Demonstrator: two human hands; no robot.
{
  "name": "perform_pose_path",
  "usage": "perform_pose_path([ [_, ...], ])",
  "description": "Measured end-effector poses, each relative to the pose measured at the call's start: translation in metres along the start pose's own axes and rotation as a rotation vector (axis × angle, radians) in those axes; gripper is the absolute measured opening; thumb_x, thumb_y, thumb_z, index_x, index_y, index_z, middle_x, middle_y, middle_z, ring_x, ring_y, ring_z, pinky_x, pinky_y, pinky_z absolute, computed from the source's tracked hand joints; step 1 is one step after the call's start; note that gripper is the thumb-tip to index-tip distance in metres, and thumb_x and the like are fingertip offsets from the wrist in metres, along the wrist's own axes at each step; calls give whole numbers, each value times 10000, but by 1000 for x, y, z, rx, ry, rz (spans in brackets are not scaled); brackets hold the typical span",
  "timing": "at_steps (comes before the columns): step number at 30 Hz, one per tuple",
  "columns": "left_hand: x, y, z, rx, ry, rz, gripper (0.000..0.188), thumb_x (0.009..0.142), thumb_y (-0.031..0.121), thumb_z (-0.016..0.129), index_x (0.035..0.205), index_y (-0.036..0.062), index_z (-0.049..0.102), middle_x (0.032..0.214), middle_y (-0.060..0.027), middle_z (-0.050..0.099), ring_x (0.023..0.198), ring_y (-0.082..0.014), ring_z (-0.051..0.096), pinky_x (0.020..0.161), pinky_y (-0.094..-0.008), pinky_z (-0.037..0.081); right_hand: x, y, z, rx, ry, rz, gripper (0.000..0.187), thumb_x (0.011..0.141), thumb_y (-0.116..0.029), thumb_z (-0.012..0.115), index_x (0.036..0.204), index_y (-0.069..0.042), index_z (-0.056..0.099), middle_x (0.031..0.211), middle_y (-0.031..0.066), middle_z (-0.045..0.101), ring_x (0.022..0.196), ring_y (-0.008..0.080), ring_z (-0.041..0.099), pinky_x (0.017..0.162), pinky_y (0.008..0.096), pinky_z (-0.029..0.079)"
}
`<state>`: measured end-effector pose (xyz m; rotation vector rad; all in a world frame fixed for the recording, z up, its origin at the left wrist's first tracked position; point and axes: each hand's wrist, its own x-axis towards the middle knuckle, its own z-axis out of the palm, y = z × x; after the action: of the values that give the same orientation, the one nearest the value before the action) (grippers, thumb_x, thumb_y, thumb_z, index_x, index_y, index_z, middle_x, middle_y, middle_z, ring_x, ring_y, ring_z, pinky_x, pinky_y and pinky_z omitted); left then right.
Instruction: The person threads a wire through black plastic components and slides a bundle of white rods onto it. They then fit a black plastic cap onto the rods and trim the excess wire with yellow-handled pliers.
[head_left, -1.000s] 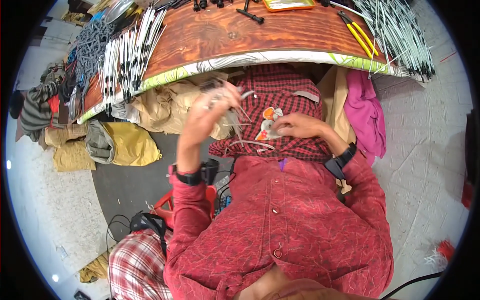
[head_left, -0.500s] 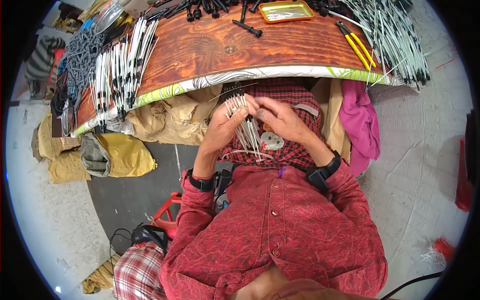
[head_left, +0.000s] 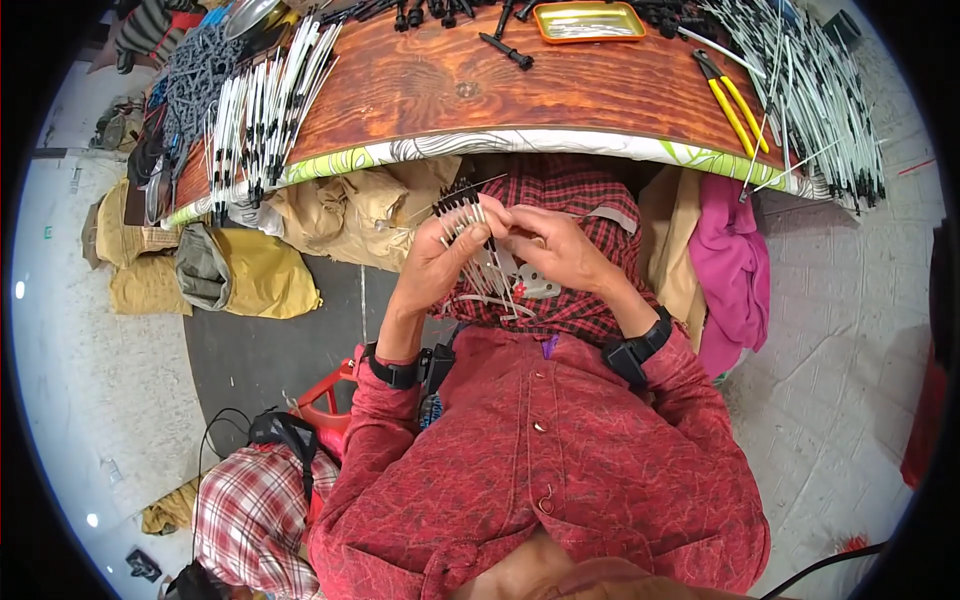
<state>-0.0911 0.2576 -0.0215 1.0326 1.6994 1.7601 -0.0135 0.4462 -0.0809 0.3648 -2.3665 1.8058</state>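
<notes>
Over my lap, my left hand [head_left: 436,258] is closed round a fanned bundle of thin white rods [head_left: 489,275]. Their black-tipped ends stick up above the thumb, and the pale ends hang down below the hand. My right hand [head_left: 562,250] meets it from the right, thumb and fingers pinched together against the left fingertips. What lies in that pinch is too small and covered to make out. A short dark length shows on one rod just left of the right fingers. Beneath both hands lies red-and-black checked cloth [head_left: 590,190] with a pale patch.
On the wooden table [head_left: 420,95] lie white rods with black parts [head_left: 262,115], a larger rod pile [head_left: 825,110], yellow-handled pliers [head_left: 735,105], an orange-rimmed tray [head_left: 590,8] and black plastic pieces [head_left: 506,50]. A yellow sack [head_left: 265,275] and red stool [head_left: 325,395] stand left.
The rod bundle has tilted, so its black tips show more plainly above my left thumb. My right fingers have drawn together against the left ones. The whole view has shifted slightly.
</notes>
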Motion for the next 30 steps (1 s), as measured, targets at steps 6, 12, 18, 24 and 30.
perform_pose_path([
  [6, -4, 9, 17, 125, -52, 35, 257, 1034, 213, 545, 980, -9, 663, 1076, -87, 648, 1021, -193, 603, 885, -338, 481, -12, -2, -15, -278, -129, 21, 284, 895, -55, 634, 1177, -24, 641, 983, 166, 666, 875, 321, 655, 763, 382, 535],
  [12, -3, 19, 21, 199, -103, 29, 202, 1016, 178, 562, 1008, 15, 682, 1026, -98, 678, 1002, -243, 638, 879, -364, 494, 8, -76, -63, -315, 204, -194, 415, 861, -15, 627, 1267, -96, 644, 1258, 109, 643, 957, 325, 668, 827, 387, 545],
  [18, -8, 14, 22, 231, -90, -35, 152, 992, 144, 587, 1015, 39, 694, 1030, -98, 687, 989, -265, 653, 873, -369, 501, 21, -90, -62, -650, 7, -442, 555, 752, -25, 659, 1273, -219, 668, 1323, 55, 618, 909, 273, 659, 777, 358, 538],
  [24, -11, 10, 21, 242, -60, 32, 127, 967, 105, 605, 1020, 39, 698, 1016, -96, 705, 990, -281, 664, 865, -377, 509, 19, -86, -63, -752, -9, -416, 567, 728, -39, 670, 1257, -245, 679, 1271, 34, 651, 850, 252, 648, 740, 345, 527],
  [30, -8, 11, 22, 233, -63, 78, 126, 954, 85, 607, 1022, 30, 697, 1021, -90, 713, 965, -283, 670, 841, -381, 517, 21, -80, -67, -548, -42, -369, 459, 769, 9, 635, 1190, -160, 703, 1131, 51, 699, 863, 274, 661, 777, 366, 535],
])
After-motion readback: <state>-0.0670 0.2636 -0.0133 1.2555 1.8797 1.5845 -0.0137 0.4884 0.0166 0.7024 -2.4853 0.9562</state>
